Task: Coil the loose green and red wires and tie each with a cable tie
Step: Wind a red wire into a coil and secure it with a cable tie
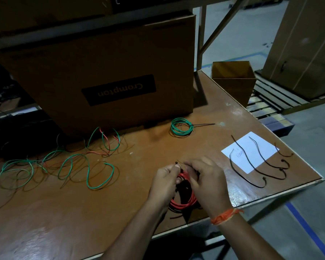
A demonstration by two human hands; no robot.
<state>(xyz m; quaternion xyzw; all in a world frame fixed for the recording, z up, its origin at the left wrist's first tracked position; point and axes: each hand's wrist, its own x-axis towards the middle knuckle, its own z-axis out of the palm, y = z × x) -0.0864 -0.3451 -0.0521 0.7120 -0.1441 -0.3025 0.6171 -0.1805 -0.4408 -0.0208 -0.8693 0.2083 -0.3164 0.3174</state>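
Both hands are up close together over the near edge of the table (pixel 101 212), and between them sits the red wire coil (pixel 184 200): several turns of bright red wire gathered into a tidy ring, its lower arc hanging out below the palms. The left hand (pixel 165 184) pinches the top of the ring, thumb and fingers curled tight. The right hand (pixel 206 181), an orange thread band (pixel 224 215) on its wrist, has its fingers curled in over the same spot. A black cable tie (pixel 176 162) pokes up just above the left thumb; it seems to wrap the coil, though the fingers hide the loop itself.

Over toward the far edge, just in front of the big cardboard box (pixel 105 76), lies the green wire coil (pixel 181 126), a neat flat ring already cinched, its tie's tail sticking out to the right.

Along the left side sprawl the loose wires (pixel 71 166), green strands in wide, lazy curves with thinner red ones tangled through them.

Near the right edge, spare cable ties (pixel 259 162) lie partly across a white sheet of paper (pixel 251 149), long, black and curled at their heads. A small open carton (pixel 235 79) stands at the far right corner.
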